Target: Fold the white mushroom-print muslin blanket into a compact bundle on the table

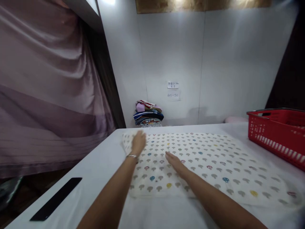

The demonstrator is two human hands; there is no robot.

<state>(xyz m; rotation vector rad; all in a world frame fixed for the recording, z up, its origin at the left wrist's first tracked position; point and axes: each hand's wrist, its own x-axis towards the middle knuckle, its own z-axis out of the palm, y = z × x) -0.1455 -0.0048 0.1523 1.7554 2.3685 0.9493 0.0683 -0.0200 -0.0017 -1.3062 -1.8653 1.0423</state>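
Note:
A white cloth printed with mushrooms [194, 156], mostly grey with some red, blue and yellow ones, lies spread across the white table [102, 165]. Over its left part is my left hand [138, 142], a bracelet [132, 156] on the wrist. Motion blurs its fingers, so I cannot make out whether they grip the fabric. My right hand [175, 163] rests on or just above the middle of the cloth, fingers stretched out and holding nothing. The cloth's left end looks slightly slanted, and its right end reaches toward the table's right side.
A red plastic basket [274, 135] stands at the right. Folded fabrics [149, 113] are stacked at the back left, near paper notes [173, 90] on the wall. A flat black object [57, 198] lies front left. A pinkish curtain [47, 95] hangs beyond the left edge.

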